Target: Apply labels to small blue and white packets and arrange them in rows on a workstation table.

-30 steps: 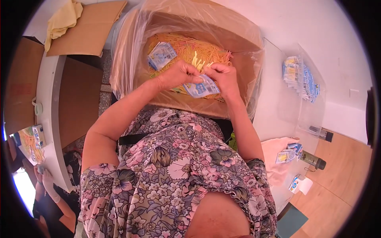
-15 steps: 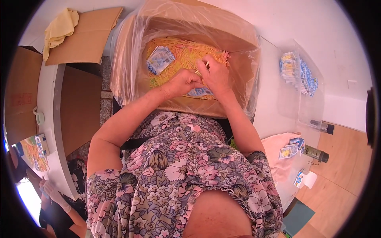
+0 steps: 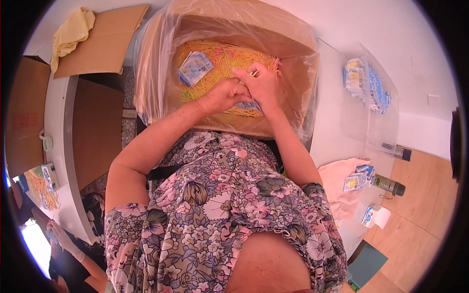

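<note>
Bunching pale sticks (image 3: 254, 73) seems the step: the right hand (image 3: 264, 87) curls around them; the left hand (image 3: 229, 94), folded, touches it, its hold hidden. 1 packet (image 3: 249, 105) shows at their 6 o'clock; the next move calls for keeping the sticks even.

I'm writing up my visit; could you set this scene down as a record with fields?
Right hand: curled around pale sticks
Left hand: touching the right hand; grip partly hidden
Below hands: packet, mostly hidden
Box: plastic-lined, holding loose sticks and another packet
Right side: clear tray with packets; pink cloth
Upper left: yellow cloth on cardboard
</note>
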A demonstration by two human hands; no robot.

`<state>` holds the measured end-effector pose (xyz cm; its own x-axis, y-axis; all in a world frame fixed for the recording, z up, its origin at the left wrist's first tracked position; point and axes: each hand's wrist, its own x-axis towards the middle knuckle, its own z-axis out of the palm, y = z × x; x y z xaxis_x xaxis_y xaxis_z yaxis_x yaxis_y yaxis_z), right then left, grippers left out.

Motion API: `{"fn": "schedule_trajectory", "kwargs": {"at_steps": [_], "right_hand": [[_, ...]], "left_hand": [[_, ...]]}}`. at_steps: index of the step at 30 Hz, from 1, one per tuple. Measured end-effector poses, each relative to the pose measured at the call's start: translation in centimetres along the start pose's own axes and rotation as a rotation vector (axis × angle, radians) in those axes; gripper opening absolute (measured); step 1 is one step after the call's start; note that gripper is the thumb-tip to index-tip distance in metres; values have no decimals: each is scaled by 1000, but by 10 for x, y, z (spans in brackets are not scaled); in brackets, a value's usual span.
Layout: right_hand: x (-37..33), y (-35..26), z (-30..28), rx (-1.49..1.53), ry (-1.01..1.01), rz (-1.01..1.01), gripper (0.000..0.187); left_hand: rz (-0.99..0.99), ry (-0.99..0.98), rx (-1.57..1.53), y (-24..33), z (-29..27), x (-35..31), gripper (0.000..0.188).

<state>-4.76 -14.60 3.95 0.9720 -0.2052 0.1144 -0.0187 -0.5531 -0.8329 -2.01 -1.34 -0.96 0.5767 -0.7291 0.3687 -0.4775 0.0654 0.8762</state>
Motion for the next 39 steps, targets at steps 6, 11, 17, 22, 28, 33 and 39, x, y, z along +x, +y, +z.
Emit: {"fn": "schedule_trajectory", "kwargs": {"at_steps": [6, 11, 17, 22, 28, 33, 39], "right_hand": [[-1, 2, -6, -337, 71, -64, 34], [-2, 11, -6, 55, 22, 5, 23], [13, 47, -27, 99, -9, 134, 20], [-3, 16, -20, -15, -62, 10, 23], [-12, 13, -21, -89, -7, -179, 27], [-3, 26, -36, -243, -80, -244, 20], [-13, 20, -16, -216, -77, -377, 19]], "left_hand": [[-11, 1, 64, 2, 0, 0, 9], [-80, -35, -105, 2, 2, 0, 7], [-411, -428, -446, 1, -10, -2, 10], [-427, -441, -399, 1, -5, 0, 10], [-498, -365, -401, 6, -13, -1, 10], [-222, -179, -345, 10, -11, 3, 9], [-404, -235, -466, 5, -9, -2, 7]]}}
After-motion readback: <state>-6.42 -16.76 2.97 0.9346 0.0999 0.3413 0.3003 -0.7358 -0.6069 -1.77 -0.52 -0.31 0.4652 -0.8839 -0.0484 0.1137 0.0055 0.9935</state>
